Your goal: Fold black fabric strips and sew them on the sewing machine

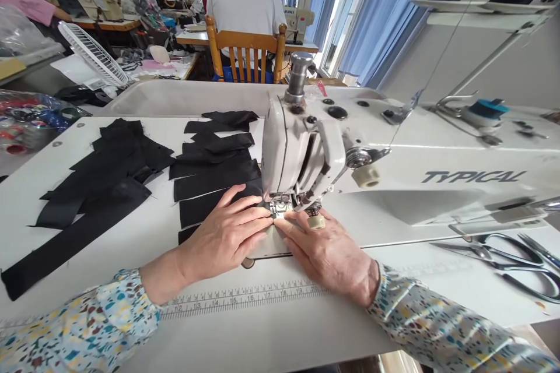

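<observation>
My left hand (227,234) lies flat with fingers stretched out, pressing a black fabric strip (205,205) toward the presser foot (280,210) of a white sewing machine (394,157). My right hand (328,252) rests on the other side, fingers extended, its tips meeting the left hand's at the needle plate. The fabric under the fingertips is mostly hidden. More black strips (216,157) are stacked just behind my left hand.
A loose pile of black strips (100,180) lies at the left of the white table (271,326), which has a printed ruler. Scissors (511,253) lie at the right. A person in a wooden chair (245,49) sits ahead; a fan (94,55) stands left.
</observation>
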A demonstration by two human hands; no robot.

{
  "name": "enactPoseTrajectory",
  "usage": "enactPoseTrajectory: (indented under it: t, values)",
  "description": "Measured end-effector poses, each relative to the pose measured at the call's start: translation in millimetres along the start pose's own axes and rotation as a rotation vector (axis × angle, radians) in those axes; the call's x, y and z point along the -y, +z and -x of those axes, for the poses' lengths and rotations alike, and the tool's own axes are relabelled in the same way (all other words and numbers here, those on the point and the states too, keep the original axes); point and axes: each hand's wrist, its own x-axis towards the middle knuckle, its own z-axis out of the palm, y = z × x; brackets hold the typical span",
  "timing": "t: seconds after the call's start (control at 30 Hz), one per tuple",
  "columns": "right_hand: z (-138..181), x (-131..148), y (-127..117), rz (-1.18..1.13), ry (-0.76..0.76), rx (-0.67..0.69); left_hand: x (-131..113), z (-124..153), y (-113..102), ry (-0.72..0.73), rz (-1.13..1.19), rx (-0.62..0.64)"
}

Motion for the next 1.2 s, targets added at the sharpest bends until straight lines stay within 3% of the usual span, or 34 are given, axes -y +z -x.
enactPoseTrajectory:
  t: [0.73, 1.2]
  values:
    - [-6.7, 10.1, 3.0, 0.150, -0.002, 0.001, 8.7, -7.3, -1.2, -0.062, -0.003, -0.011]
    - [-7.2, 12.7, 2.0, 0.117, 0.027, 0.035, 15.6, -11.3, -1.5, -0.111, 0.021, 0.024]
